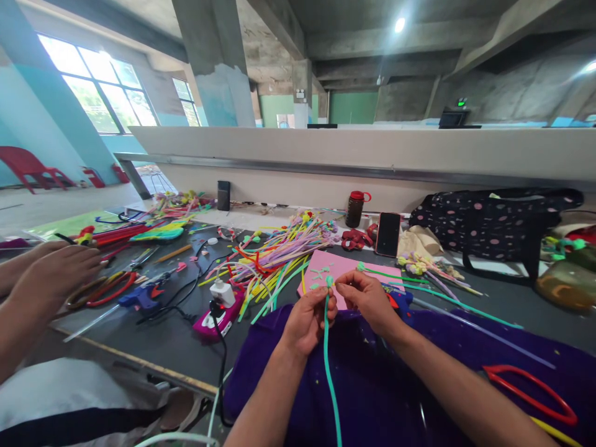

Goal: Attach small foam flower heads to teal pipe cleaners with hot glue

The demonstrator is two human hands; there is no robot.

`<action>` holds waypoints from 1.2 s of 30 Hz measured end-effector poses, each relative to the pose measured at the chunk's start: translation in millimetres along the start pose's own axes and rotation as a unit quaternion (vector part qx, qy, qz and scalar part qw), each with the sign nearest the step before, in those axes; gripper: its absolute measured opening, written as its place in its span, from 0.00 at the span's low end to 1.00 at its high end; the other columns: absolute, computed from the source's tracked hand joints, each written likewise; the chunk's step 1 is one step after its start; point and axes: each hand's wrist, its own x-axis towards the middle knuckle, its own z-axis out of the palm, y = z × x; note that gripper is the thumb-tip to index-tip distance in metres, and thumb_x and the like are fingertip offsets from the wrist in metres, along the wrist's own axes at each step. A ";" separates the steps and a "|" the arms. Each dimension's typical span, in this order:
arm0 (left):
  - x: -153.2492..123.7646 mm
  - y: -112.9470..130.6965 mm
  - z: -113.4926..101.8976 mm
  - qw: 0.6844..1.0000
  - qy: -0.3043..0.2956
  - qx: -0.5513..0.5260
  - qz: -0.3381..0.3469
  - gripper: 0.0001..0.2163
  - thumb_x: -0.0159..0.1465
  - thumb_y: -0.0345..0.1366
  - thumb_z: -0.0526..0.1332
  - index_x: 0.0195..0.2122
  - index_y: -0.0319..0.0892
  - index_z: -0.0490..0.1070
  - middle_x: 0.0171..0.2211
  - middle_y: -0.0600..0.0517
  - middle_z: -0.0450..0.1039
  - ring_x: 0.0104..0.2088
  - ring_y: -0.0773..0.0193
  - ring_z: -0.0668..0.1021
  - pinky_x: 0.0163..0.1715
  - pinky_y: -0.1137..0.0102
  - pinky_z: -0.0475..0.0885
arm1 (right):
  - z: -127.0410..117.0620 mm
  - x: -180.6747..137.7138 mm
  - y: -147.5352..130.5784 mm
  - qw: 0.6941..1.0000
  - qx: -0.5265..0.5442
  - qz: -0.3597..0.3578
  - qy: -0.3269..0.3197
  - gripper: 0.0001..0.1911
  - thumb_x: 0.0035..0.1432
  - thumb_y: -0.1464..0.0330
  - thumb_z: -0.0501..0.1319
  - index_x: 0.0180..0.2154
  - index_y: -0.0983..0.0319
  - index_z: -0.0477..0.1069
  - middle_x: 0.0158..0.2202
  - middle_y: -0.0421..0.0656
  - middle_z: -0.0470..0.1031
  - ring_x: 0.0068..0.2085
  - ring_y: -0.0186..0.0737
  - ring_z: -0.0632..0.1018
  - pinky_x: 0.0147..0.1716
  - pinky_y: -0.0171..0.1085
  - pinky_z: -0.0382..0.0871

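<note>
Both my hands are raised over a purple cloth [372, 379] at the table's near edge. My left hand [307, 320] is closed round the upper part of a teal pipe cleaner [328, 354], which hangs down towards me. My right hand [367, 298] pinches the curled top end of the same pipe cleaner with its fingertips. Just behind my hands lies a pink foam sheet [326, 267] with small teal bits on it.
A heap of coloured pipe cleaners [274, 254] lies at centre. A blue glue gun [144, 295], a pink power strip [221, 313], a phone [388, 234], a dark bottle [355, 208] and a dotted bag [493, 217] are around. Another person's hands [56, 273] work at left. A red loop [531, 391] lies right.
</note>
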 end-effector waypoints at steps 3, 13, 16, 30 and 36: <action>-0.6 -1.3 1.9 0.998 0.034 0.039 0.033 0.06 0.54 0.34 0.60 0.30 0.37 0.67 0.20 0.55 0.66 0.18 0.74 0.69 0.12 0.82 0.57 | -0.4 -0.2 1.3 1.000 -0.017 -0.012 0.014 0.07 0.47 0.65 0.60 0.28 0.64 0.69 0.21 0.37 0.66 0.20 0.28 0.64 0.19 0.29 0.58; -6.4 -5.1 9.9 0.974 0.058 0.176 0.133 0.10 0.53 0.40 0.61 0.30 0.39 0.68 0.22 0.56 0.67 0.20 0.75 0.68 0.14 0.81 0.58 | 3.1 -3.6 -3.5 0.999 0.004 -0.032 0.022 0.10 0.47 0.63 0.62 0.26 0.64 0.68 0.18 0.36 0.65 0.19 0.27 0.63 0.19 0.29 0.58; -6.5 -6.3 10.9 0.962 0.072 0.204 0.168 0.10 0.53 0.41 0.61 0.30 0.39 0.68 0.22 0.56 0.67 0.19 0.75 0.67 0.15 0.80 0.58 | 2.6 -4.9 -3.5 0.999 -0.002 -0.040 0.026 0.09 0.47 0.64 0.62 0.27 0.64 0.68 0.20 0.36 0.66 0.20 0.28 0.64 0.19 0.29 0.58; -7.5 -7.1 14.5 0.932 0.092 0.279 0.212 0.10 0.54 0.40 0.60 0.30 0.39 0.69 0.23 0.55 0.67 0.18 0.74 0.65 0.16 0.78 0.59 | 3.1 -4.7 -6.5 0.999 -0.011 -0.039 0.037 0.09 0.48 0.64 0.61 0.25 0.64 0.68 0.19 0.36 0.65 0.19 0.28 0.64 0.18 0.28 0.58; -6.8 -7.0 14.0 0.936 0.100 0.265 0.209 0.10 0.54 0.41 0.60 0.31 0.38 0.69 0.23 0.54 0.68 0.19 0.74 0.66 0.16 0.79 0.59 | 3.3 -2.8 -4.2 0.999 0.015 -0.012 0.039 0.08 0.47 0.65 0.60 0.24 0.64 0.67 0.18 0.36 0.63 0.19 0.27 0.62 0.17 0.28 0.56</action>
